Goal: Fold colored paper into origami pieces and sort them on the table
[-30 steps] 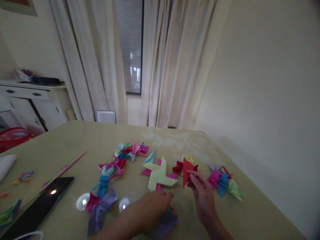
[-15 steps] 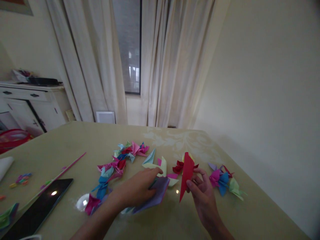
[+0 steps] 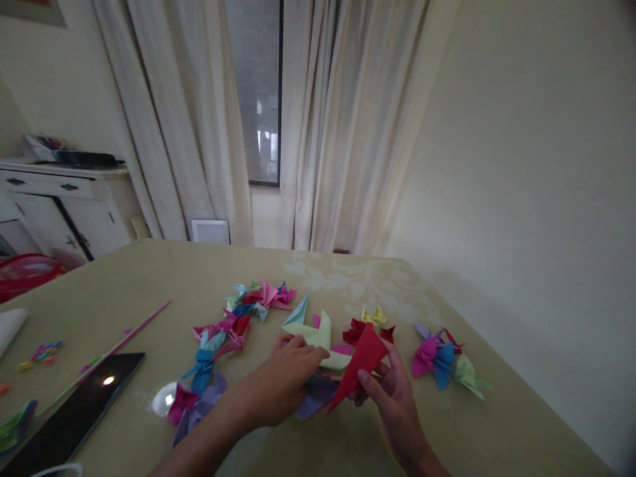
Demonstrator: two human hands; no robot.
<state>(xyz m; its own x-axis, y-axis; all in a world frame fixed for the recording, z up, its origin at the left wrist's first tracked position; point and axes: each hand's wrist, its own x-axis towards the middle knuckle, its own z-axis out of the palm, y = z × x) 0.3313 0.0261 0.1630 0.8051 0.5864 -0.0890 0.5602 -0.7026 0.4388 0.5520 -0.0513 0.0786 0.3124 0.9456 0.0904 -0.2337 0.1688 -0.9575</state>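
Observation:
My right hand (image 3: 395, 397) pinches a folded red paper (image 3: 362, 363) between thumb and fingers, tilted above the table. Close by on its left, my left hand (image 3: 293, 381) has its fingers curled round a folded purple paper (image 3: 318, 395), mostly hidden beneath the hand. Just beyond the fingertips lie pale green folded paper pieces (image 3: 322, 330) with magenta parts. Behind the red paper sit a dark red origami piece (image 3: 354, 331) and a small yellow one (image 3: 375, 315).
A curving row of colourful origami pieces (image 3: 231, 331) lies left of centre. Another origami cluster (image 3: 442, 358) is at the right. A black tablet-like device (image 3: 79, 411), a thin pink-and-green stick (image 3: 126, 338) and a shiny clear round object (image 3: 165, 400) lie on the left.
My right hand has brought the red paper left and tilted it over. My left hand has curled its fingers more, and the purple paper under it has dropped lower and is more hidden.

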